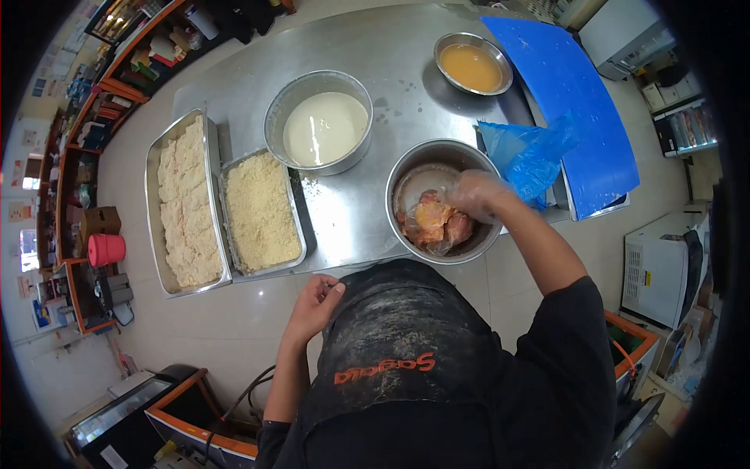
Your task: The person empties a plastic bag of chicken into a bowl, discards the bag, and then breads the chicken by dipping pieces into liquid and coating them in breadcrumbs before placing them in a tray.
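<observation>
Raw orange-pink chicken pieces (437, 223) lie heaped in a round steel bowl (406, 172) near the table's front edge, right of the crumb tray.

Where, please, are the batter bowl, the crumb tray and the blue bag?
Batter bowl (291, 100): head view, on its left steel wall.
Crumb tray (228, 173): head view, on its upper left rim.
Blue bag (525, 152): head view, on its crumpled middle.
</observation>
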Available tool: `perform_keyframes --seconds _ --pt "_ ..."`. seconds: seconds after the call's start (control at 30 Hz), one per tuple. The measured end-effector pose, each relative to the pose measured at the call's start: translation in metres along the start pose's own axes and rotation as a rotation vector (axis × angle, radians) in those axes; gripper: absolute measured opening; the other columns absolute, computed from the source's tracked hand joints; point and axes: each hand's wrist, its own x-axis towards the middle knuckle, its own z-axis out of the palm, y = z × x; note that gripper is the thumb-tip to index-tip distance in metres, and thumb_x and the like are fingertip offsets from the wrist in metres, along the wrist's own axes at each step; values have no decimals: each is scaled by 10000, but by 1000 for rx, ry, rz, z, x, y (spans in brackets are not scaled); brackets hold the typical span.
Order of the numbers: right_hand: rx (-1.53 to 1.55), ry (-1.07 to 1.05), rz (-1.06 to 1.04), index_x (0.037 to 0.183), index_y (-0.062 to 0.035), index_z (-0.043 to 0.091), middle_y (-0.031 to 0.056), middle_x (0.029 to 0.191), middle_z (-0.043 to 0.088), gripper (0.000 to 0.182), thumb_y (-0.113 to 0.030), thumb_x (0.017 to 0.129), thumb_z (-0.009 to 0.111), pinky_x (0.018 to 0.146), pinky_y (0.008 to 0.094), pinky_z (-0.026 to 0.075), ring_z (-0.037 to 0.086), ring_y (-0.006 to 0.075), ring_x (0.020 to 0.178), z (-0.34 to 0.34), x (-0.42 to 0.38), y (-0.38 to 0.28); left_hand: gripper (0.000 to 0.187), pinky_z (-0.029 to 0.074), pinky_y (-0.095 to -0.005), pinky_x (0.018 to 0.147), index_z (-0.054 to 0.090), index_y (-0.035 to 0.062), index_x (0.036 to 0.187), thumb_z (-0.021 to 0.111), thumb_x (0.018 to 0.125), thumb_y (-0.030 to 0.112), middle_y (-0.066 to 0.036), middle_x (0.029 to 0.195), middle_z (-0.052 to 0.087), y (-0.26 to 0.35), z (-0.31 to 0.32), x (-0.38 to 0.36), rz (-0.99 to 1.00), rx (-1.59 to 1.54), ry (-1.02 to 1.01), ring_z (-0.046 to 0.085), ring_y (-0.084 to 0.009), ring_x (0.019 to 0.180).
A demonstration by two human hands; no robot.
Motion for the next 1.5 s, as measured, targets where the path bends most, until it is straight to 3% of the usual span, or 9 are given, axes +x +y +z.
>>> perform_keyframes --seconds 0.03,0.13,0.33,0.43,0.73,0.83,0.93,1.23,1.5 --pt "-34 7 2 936 53 701 274 977 673 444 -373 821 650 847 438 510 640 434 969 3 -3 -5 297 382 -234 548 575 19 1057 662 938 276 13 727 563 -5 -1 0 -10 12 -6 471 -52 629" --pt "-69 -86 -96 935 65 696 270 927 672 456 -372 804 693 811 411 518 665 388 918 11 18 3 302 399 -246 574 583 20 1039 657 938 295 0 740 581 -15 -4 -3 -50 37 0 485 -66 650" --pt "796 24 -85 1146 76 602 143 1018 668 372 -101 835 703 836 318 518 654 200 923 16 -16 0 290 409 -245 591 598 20 1012 658 938 294 -10 759 582 -31 -7 -4 -83 11 62 496 -78 671" --pt "997 92 -290 1202 75 554 121 1089 643 388 -24 851 689 880 302 510 625 186 982 54 3 24 288 406 -242 588 603 19 1001 660 938 295 -7 759 578 -45 -11 -7 -79 -1 78 497 -77 676" --pt "657 44 -187 1179 81 588 172 1103 662 319 -94 916 631 903 308 500 623 172 992 47 14 26 321 423 -259 598 613 2 965 672 925 315 -21 745 589 -68 -21 -6 -124 53 133 515 -95 665" --pt "417 127 -154 1181 56 607 204 1073 678 312 -107 916 609 884 332 508 652 219 969 45 16 27 345 439 -277 610 623 -10 947 671 916 330 -42 740 607 -82 -25 -6 -139 120 180 537 -114 670" --pt "352 259 -345 1208 22 611 218 1098 676 354 -109 880 627 879 372 512 669 295 972 40 10 19 383 450 -290 624 630 -26 953 664 911 353 -60 745 624 -97 -28 -14 -212 140 191 558 -131 684" --pt "-67 -190 -455 1140 2 656 225 1043 687 429 -256 799 694 838 383 518 675 335 952 -15 34 1 459 472 -318 652 634 -47 965 657 903 407 -87 754 643 -137 -27 -31 -342 155 179 587 -164 706" --pt "-204 -145 -387 1005 7 676 251 949 684 377 -297 782 685 801 447 506 672 379 916 -8 17 -15 509 486 -337 681 640 -47 966 656 886 455 -108 770 660 -166 -27 -35 -391 191 230 607 -195 729"
